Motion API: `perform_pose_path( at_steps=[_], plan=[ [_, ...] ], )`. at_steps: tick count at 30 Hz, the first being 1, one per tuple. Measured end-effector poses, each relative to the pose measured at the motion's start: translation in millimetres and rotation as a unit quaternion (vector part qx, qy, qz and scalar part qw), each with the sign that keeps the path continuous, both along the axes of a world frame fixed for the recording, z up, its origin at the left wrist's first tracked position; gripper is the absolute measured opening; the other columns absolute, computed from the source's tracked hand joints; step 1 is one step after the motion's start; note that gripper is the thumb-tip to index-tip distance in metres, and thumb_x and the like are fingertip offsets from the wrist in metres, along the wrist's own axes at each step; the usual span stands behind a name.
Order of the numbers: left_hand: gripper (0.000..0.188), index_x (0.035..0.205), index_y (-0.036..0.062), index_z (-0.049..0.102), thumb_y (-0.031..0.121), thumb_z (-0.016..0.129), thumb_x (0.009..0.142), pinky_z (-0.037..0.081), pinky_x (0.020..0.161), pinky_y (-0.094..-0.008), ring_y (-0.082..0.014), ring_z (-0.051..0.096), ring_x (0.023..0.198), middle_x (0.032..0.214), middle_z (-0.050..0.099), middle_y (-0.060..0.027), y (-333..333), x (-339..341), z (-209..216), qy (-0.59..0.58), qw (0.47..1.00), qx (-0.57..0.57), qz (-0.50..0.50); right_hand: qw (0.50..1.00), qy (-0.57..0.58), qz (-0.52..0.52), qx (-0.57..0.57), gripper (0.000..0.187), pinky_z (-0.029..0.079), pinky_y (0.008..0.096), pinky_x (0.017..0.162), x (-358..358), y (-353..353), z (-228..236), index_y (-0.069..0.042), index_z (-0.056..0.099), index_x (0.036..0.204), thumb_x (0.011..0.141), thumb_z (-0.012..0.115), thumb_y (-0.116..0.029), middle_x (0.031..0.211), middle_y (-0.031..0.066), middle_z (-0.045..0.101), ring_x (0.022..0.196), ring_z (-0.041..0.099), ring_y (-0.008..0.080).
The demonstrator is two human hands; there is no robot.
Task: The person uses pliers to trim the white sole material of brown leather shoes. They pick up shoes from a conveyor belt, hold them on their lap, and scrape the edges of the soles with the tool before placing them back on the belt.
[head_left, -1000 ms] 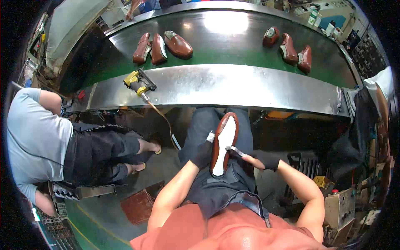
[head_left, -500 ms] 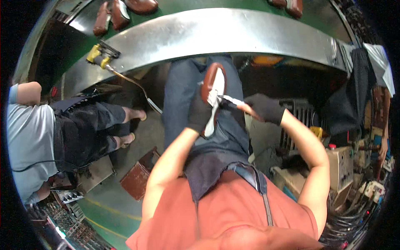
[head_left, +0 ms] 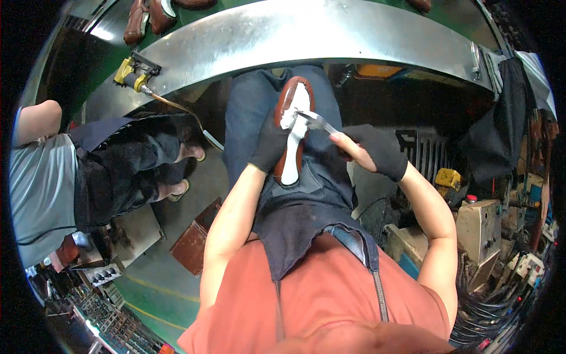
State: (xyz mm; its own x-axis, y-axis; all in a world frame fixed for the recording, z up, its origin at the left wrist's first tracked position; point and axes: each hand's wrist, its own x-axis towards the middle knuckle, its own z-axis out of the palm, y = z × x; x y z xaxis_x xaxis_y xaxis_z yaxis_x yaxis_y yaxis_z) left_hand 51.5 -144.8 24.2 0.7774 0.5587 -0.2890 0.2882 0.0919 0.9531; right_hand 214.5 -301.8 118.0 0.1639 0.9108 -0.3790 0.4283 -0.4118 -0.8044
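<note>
A brown leather shoe (head_left: 289,160) rests over my thighs, its white underside turned up and its toe pointing away from me. My left hand (head_left: 269,146), in a black glove with some fingers hidden behind the shoe, grips it from the left side. My right hand (head_left: 374,152), in a black glove with bare fingertips, is closed around a slim silver metal hand tool (head_left: 321,122). The tool's tip meets the white underside around the middle of the shoe. What exact kind of tool it is cannot be made out.
A curved metal bench (head_left: 253,35) crosses ahead, carrying a yellow and black air staple gun (head_left: 134,73) with a hose. Brown shoes (head_left: 160,16) lie beyond it. Another person (head_left: 44,171) stands at left; a brown box (head_left: 193,246) is on the floor. A machine box (head_left: 479,227) stands right.
The shoe has turned so its white underside faces up more fully. The tool's tip has shifted slightly forward and left on it. The whole view has also shifted a little.
</note>
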Motion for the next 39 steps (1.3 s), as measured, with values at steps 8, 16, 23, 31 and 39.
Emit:
perform_pose_path(
  at_steps=[8, 16, 23, 31, 39],
  plan=[
    [0.047, 0.138, 0.0054, 0.033, 0.032, 0.038, 0.099, 0.043, 0.095, -0.0315, -0.0207, 0.053, 0.113, 0.128, 0.05, -0.0148, -4.0, -43.2, -19.5, -0.093, 0.928, -0.358, 0.055, 0.999, -0.033, -0.024, -0.029, 0.047, 0.044, 0.0308, 0.052, 2.7, 12.2, -54.2, 0.0, 0.063, 0.085, 0.096, 0.044, -0.042, 0.057, 0.0077, 0.055, 0.054, 0.056, 0.0146],
    [0.052, 0.136, 0.0053, 0.03, 0.024, 0.053, 0.093, 0.041, 0.095, -0.0341, -0.0257, 0.05, 0.115, 0.126, 0.048, -0.0178, -12.0, -39.7, -36.6, -0.071, 0.994, 0.068, 0.046, 0.998, 0.007, -0.041, -0.046, 0.047, 0.043, 0.0303, 0.058, -37.6, -15.1, -21.8, -0.001, 0.063, 0.083, 0.095, 0.045, -0.043, 0.062, 0.0076, 0.057, 0.06, 0.055, 0.0151],
    [0.084, 0.141, 0.0034, 0.017, 0.032, 0.069, 0.081, 0.035, 0.104, -0.0379, -0.0291, 0.038, 0.128, 0.138, 0.035, -0.0176, -7.5, -61.0, -27.7, 0.024, 0.995, -0.032, -0.087, 0.973, 0.12, -0.194, -0.031, 0.049, 0.044, 0.0269, 0.055, -41.0, -30.3, -78.3, -0.003, 0.057, 0.081, 0.096, 0.04, -0.046, 0.063, 0.003, 0.055, 0.054, 0.053, 0.0118],
    [0.069, 0.139, 0.0048, 0.031, 0.019, 0.066, 0.082, 0.045, 0.092, -0.0355, -0.0227, 0.052, 0.112, 0.126, 0.049, -0.0109, -12.7, -57.1, 1.6, -0.049, 0.973, -0.219, 0.046, 0.891, 0.19, -0.408, -0.057, 0.067, 0.044, 0.0293, 0.059, -82.0, -67.3, -136.0, -0.003, 0.061, 0.095, 0.093, 0.027, -0.061, 0.059, 0.006, 0.058, 0.054, 0.055, 0.0134],
    [0.036, 0.126, 0.001, 0.046, 0.01, 0.05, 0.091, 0.045, 0.088, -0.0308, -0.0197, 0.053, 0.104, 0.115, 0.055, -0.0106, 151.7, 141.9, 88.0, -0.134, 0.986, 0.034, -0.096, 0.858, 0.273, -0.419, -0.12, 0.064, 0.046, 0.0295, 0.053, -60.5, -15.1, -161.2, -0.001, 0.059, 0.102, 0.093, 0.031, -0.058, 0.061, 0.0074, 0.059, 0.051, 0.057, 0.0158]
  ],
)
